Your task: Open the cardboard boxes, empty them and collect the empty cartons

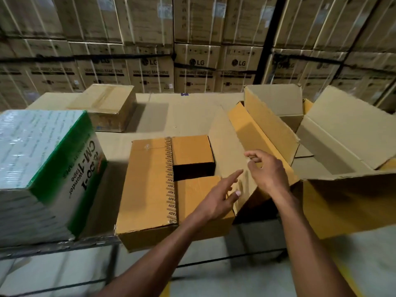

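Nearest the camera, both bare forearms reach over the front edge of the worktable (64, 245). The left hand (216, 200) hovers over the right half of the taped brown carton (147, 189), fingers stretched out and loose, holding nothing; whether the thumb touches the raised flap (227, 146) just right of that carton cannot be told. The right hand (267, 170) hangs beside that same flap, fingers lightly bent and apart, gripping nothing visible.

The taped brown carton sits at the table's front, a strip of printed tape running down its top. Its right-hand lid panel appears lifted, and a smaller brown box (190, 151) shows in the far right corner of it, with a dark gap below. So this carton looks partly opened and not yet emptied.

Left of the taped carton stands a green-and-white tape carton (42, 168), shut and wrapped in film, apparently untouched. Right of the taped carton lie large opened cartons (334, 146), flaps splayed, their visible insides bare: probably the finished ones, gathered together. Behind the taped carton, toward the left, a sealed brown box (107, 103) waits on the cardboard-covered tabletop. Farthest back rises a wall of stacked washing-machine boxes (197, 61).

By this reckoning, some cartons are done, one is underway, and at least two remain closed.
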The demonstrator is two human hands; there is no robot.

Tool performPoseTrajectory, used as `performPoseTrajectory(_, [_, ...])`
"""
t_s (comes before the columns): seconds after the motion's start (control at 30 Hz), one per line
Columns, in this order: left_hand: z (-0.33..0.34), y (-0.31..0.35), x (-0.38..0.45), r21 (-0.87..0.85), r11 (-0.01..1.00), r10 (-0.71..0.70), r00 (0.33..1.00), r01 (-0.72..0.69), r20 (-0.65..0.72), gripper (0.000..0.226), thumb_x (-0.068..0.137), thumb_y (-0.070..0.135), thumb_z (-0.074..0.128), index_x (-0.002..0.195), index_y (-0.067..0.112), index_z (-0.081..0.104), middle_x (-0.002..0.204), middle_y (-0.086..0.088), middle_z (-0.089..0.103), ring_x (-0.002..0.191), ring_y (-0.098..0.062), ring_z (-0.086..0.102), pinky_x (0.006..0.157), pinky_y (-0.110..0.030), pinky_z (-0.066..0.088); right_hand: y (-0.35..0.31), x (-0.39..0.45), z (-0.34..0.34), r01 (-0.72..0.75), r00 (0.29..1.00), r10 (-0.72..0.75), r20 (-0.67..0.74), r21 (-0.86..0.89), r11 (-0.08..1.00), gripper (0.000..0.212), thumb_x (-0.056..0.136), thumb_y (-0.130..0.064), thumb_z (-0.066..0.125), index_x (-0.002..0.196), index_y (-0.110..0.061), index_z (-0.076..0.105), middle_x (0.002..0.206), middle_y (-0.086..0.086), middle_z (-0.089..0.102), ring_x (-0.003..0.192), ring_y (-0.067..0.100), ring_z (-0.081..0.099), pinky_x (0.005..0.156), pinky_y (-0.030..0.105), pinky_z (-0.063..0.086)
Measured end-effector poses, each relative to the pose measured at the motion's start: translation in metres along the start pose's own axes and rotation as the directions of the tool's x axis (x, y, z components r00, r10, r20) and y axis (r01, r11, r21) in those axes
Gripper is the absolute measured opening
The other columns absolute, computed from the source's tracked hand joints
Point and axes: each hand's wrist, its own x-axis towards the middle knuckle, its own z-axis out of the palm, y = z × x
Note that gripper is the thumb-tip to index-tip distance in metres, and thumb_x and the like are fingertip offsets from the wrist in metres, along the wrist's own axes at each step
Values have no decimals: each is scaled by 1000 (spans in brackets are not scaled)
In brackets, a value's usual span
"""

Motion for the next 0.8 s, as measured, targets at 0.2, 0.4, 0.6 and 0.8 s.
performPoseTrajectory(0.2, [38, -3, 17, 96, 995, -10, 986, -6, 164, 60, 103, 41, 51, 158, 42, 28, 155, -3, 43, 132, -20, 47, 107, -35, 41, 47, -15, -20, -166, 986, 160, -46, -182, 969, 25, 99, -32, 64, 123, -28, 70, 125, -3, 70, 104, 21, 64, 87, 39, 54])
performPoseTrajectory(0.4, [51, -6, 13, 182, 983, 2, 985, -33, 173, 58, 102, 35, 57, 156, 24, 39, 151, -8, 49, 133, -22, 47, 110, -35, 39, 68, -29, 5, -188, 982, 166, -92, -380, 906, 27, 95, -36, 70, 119, -25, 73, 138, 0, 58, 131, 27, 44, 107, 48, 39])
performPoseTrajectory(0.6, [31, -22, 1, 259, 964, -83, 992, 56, 98, 56, 98, 36, 61, 150, 21, 47, 148, -6, 51, 132, -22, 49, 110, -40, 43, 49, -34, 44, -105, 993, 67, -93, -488, 867, 33, 94, -35, 70, 125, -23, 71, 158, 7, 40, 154, 31, 16, 116, 54, 16])
performPoseTrajectory(0.8, [-20, -54, -30, 431, 888, -108, 983, 162, -149, 44, 98, 41, 58, 139, 28, 55, 139, 0, 52, 126, -18, 46, 106, -44, 45, 9, -32, 97, 1, 995, 39, 91, -402, 916, 31, 97, -44, 63, 126, -35, 66, 149, -4, 48, 135, 23, 40, 106, 49, 40])
